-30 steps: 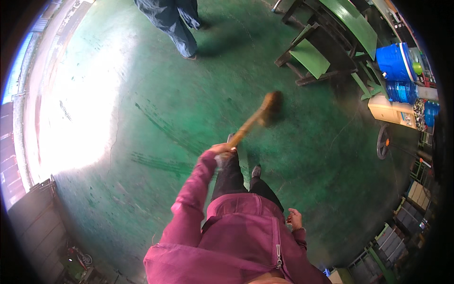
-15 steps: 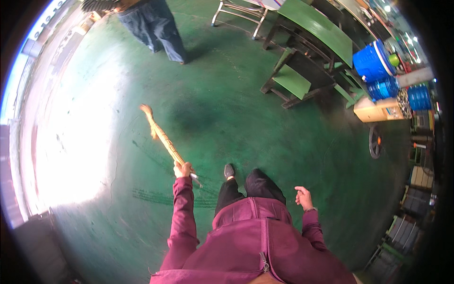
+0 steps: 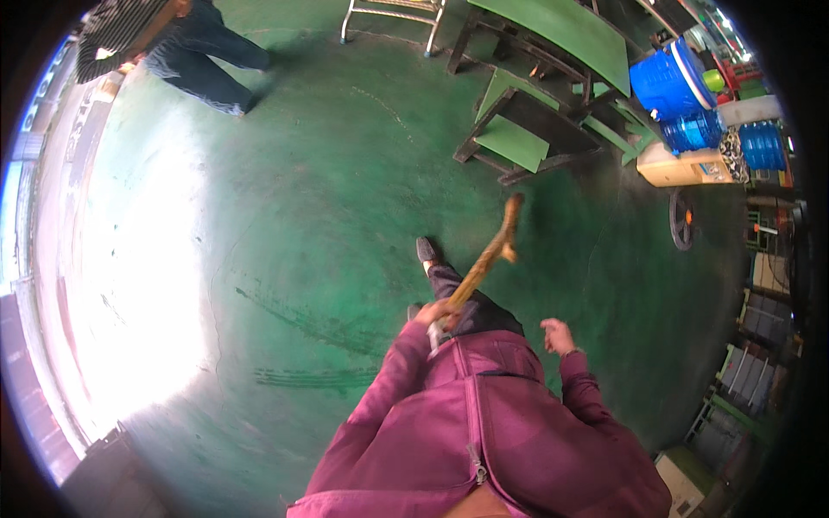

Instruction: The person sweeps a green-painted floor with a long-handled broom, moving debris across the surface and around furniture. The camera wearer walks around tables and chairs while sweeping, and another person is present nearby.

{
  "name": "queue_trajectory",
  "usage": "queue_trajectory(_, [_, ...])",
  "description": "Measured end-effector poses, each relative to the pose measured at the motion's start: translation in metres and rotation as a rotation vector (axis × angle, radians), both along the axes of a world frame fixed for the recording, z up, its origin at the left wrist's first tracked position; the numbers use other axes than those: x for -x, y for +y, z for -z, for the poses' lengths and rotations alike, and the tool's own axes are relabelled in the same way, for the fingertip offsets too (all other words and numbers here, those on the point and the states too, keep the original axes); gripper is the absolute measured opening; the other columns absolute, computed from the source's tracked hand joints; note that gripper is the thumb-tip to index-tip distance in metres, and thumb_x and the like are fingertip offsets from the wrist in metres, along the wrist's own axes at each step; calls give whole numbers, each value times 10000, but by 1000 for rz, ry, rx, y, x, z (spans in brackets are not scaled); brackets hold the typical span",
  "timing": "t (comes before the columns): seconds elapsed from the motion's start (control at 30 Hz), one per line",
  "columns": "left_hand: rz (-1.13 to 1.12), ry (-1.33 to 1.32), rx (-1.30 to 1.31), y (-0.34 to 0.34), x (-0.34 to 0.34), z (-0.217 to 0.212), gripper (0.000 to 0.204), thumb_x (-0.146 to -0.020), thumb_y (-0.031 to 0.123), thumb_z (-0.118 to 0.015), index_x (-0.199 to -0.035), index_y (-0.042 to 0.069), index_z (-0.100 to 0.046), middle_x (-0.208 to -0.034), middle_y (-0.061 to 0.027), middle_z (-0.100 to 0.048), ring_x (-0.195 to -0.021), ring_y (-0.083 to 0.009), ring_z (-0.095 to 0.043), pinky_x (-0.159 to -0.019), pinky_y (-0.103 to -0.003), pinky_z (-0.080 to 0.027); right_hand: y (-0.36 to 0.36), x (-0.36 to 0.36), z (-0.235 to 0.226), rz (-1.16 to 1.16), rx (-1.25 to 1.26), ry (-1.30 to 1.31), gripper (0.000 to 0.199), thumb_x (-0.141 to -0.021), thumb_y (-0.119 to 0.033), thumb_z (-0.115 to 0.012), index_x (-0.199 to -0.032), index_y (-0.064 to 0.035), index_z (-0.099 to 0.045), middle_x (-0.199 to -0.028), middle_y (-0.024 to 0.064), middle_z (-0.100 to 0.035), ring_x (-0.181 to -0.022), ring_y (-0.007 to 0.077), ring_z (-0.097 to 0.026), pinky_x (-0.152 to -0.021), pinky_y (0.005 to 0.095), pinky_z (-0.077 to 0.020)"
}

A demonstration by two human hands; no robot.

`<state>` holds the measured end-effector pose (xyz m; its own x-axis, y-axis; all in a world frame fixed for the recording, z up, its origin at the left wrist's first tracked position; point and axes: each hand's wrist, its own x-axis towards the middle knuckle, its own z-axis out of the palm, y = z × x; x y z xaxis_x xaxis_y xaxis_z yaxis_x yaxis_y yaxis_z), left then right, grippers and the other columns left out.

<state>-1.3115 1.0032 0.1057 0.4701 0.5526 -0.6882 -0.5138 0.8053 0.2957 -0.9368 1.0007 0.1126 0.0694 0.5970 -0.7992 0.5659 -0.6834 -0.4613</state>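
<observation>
My left hand (image 3: pixel 440 314) is closed around the lower part of a straw broom (image 3: pixel 485 268), in front of my waist. The broom is long, thin and tan, slanting away to the right, with its far end blurred by motion. A pale end piece sticks out below my fist. My right hand (image 3: pixel 557 336) hangs to the right of my hip with loosely bent fingers, and nothing shows in it. Below the broom are my dark trousers and one dark shoe (image 3: pixel 425 249) on the green floor (image 3: pixel 311 224).
A person (image 3: pixel 194 56) in jeans stands at the far left. Ahead to the right are a green table (image 3: pixel 570 39) and green bench (image 3: pixel 514 142). Farther right stand a blue cooler (image 3: pixel 669 82), a wooden cabinet (image 3: pixel 682 167) and a dark wheel (image 3: pixel 680 220). Bright sunlight covers the left floor.
My left hand has swung the broom from the left across to the front of my body, and it now slants right. The surroundings have shifted as I step; the other person appears farther left.
</observation>
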Motion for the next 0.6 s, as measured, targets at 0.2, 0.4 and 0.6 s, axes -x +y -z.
queue_trajectory(0.2, [79,-566,475,108,-71,83,129,-788,53,-493,-724,57,-382,-528,23,-391,-387,-71,-374,-338,-192,-323,98,48,-31,11,-119,71,240,-822,-83,-382,-987,-63,-556,-570,19,-491,-451,89,-478,-382,229,-385])
queue_trajectory(0.4, [-343,-212,319,55,117,57,211,-803,24,-475,-990,9,-380,-608,3,-424,-405,-36,-384,-298,-163,-337,118,31,-9,-5,7,38,236,-813,-75,-387,-972,-54,-560,-564,36,-494,-406,110,-469,-356,249,-373])
queue_trajectory(0.6, [-490,459,370,54,231,16,144,-733,-37,-492,-857,16,-441,-636,-73,-457,-431,-98,-421,-347,-219,-378,137,6,10,88,79,-47,226,-810,-61,-386,-954,-52,-560,-540,52,-483,-377,135,-466,-337,270,-364])
